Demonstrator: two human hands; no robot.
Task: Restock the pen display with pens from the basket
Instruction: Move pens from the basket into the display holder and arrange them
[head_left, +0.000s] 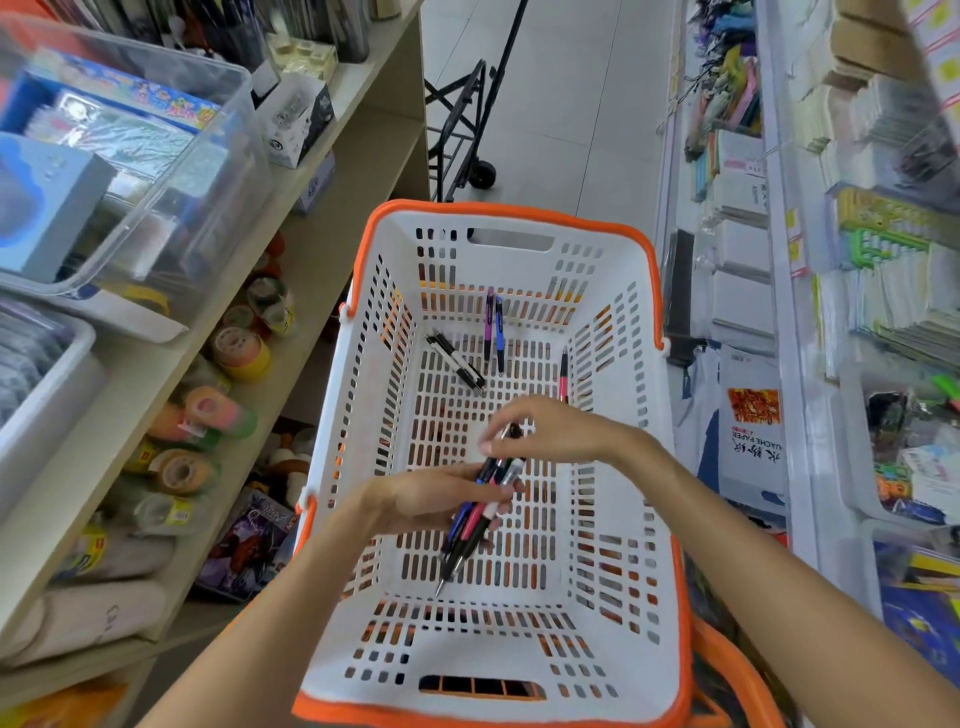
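From the head camera, a white basket (618, 525) with an orange rim sits in a shop aisle, tape rolls (240, 349) on the left shelving, notebooks (740, 249) on the right. Over the basket's middle, the left hand (434, 499) grips a bundle of pens (480, 512); the right hand (545, 428) pinches its upper ends. 5 loose pens lie toward the far edge: 2 black-and-white pens (457, 362), 1 purple pen (489, 322), 1 blue pen (499, 335), 1 pink pen (563, 375) by the right wall.
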